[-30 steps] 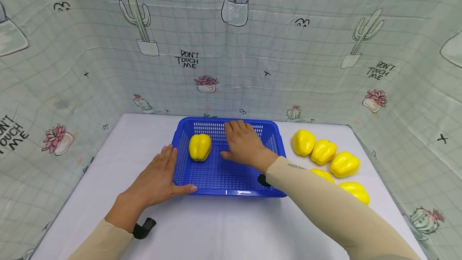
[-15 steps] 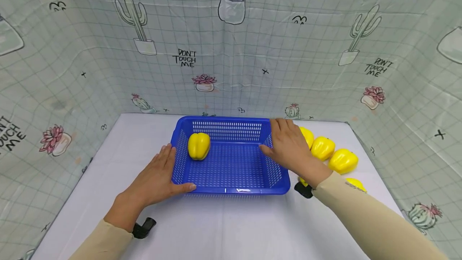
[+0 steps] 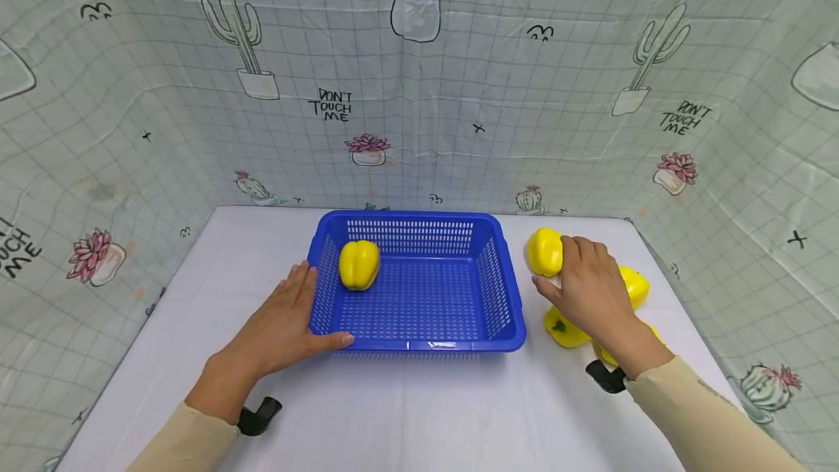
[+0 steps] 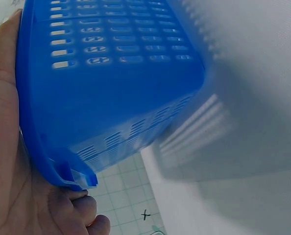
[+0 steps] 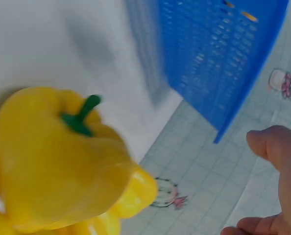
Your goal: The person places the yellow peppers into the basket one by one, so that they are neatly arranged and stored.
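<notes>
A blue basket (image 3: pixel 419 346) stands on the white table with one yellow pepper (image 3: pixel 359 265) inside, toward its left end. My left hand (image 3: pixel 278 326) lies against the basket's left rim, fingers straight and thumb at the front left corner; the left wrist view shows the basket wall (image 4: pixel 111 93) beside the hand (image 4: pixel 13 147). My right hand (image 3: pixel 593 293) is over the group of yellow peppers right of the basket, next to the back left pepper (image 3: pixel 545 252). In the right wrist view, a pepper with a green stem (image 5: pixel 62 161) lies apart from the hand (image 5: pixel 278 181), which grips nothing.
Several yellow peppers lie right of the basket, one (image 3: pixel 565 329) near its front right corner and another (image 3: pixel 634 286) farther right, partly behind my hand. A patterned cloth (image 3: pixel 419 93) hangs behind the white table (image 3: pixel 419 414).
My right hand has moved right, out of the basket and across its right rim, to the peppers. My left hand has stayed at the basket's left rim.
</notes>
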{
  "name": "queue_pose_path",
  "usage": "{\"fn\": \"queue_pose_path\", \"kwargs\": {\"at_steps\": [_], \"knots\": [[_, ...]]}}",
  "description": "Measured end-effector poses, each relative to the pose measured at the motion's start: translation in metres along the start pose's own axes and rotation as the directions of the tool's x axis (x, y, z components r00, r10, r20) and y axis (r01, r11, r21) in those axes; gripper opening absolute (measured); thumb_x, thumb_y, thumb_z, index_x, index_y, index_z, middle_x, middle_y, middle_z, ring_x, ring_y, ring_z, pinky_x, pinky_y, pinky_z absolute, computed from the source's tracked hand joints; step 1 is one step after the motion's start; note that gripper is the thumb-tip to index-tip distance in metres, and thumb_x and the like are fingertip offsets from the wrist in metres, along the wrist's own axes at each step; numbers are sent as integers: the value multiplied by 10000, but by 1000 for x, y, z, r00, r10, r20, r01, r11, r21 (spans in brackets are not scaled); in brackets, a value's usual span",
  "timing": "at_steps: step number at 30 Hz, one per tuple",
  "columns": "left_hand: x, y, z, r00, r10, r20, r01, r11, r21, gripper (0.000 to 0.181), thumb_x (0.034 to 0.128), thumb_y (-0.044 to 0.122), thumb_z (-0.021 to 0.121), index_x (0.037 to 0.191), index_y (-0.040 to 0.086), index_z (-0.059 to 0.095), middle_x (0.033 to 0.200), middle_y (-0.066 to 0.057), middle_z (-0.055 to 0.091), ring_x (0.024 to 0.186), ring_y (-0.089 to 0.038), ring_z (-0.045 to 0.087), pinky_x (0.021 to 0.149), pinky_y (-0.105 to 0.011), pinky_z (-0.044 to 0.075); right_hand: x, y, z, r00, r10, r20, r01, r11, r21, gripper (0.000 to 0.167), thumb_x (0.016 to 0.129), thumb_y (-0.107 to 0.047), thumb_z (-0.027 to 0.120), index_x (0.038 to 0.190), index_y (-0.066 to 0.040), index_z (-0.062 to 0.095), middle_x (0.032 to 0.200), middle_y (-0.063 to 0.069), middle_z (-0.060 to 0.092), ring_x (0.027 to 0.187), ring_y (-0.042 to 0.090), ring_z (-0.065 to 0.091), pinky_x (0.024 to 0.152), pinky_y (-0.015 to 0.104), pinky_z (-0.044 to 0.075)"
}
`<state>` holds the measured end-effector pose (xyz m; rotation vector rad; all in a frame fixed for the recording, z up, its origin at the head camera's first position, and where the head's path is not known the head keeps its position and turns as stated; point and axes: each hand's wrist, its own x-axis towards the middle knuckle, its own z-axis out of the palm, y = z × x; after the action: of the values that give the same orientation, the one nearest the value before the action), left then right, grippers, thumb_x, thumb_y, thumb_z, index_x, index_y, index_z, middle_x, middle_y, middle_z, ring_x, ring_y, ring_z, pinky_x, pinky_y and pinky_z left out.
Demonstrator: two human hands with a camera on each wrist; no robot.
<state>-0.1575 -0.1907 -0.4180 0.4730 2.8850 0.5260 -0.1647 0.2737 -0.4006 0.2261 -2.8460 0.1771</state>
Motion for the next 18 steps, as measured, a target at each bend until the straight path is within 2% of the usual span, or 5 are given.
{"fn": "queue_pose_path", "kwargs": {"at_steps": [6, 8, 14, 18], "knots": [[0, -1, 3, 1000, 8, -5, -8, 1000, -5, 1369, 814, 877, 622, 1642, -104, 145, 1730, -323, 86, 1612, -494, 107, 1302, -628, 154, -22, 25, 3, 991, -131, 14, 131, 991, 0, 819, 888, -370, 839, 1408, 142, 467, 1337, 347, 558, 1243, 528, 508, 1107, 656, 429], [-1, -1, 3, 1000, 9, -8, -9, 1000, -5, 1372, 812, 880, 621, 1642, -104, 146, 1730, -322, 86, 1612, -493, 108, 1301, -629, 155, -28, 33, 3, 984, -169, 50, 169, 986, 2, 826, 876, -395, 850, 1414, 105, 472, 1351, 318, 562, 1254, 509, 510, 1113, 650, 429], [0, -1, 5, 1000, 9, -15, -9, 1000, 5, 1368, 814, 876, 622, 1643, -103, 146, 1732, -319, 88, 1612, -492, 113, 1300, -627, 160, -44, 52, 4, 959, -209, 193, 211, 977, 6, 901, 850, -447, 855, 1487, 35, 439, 1431, 272, 528, 1332, 464, 495, 1172, 654, 377], [-1, -1, 5, 1000, 6, -17, -6, 1000, 1, 1367, 818, 870, 626, 1641, -108, 140, 1732, -319, 83, 1612, -494, 111, 1300, -627, 159, -51, 61, 9, 937, -237, 258, 242, 970, 10, 932, 797, -368, 862, 1514, 33, 421, 1467, 259, 517, 1374, 448, 478, 1179, 651, 379]]}}
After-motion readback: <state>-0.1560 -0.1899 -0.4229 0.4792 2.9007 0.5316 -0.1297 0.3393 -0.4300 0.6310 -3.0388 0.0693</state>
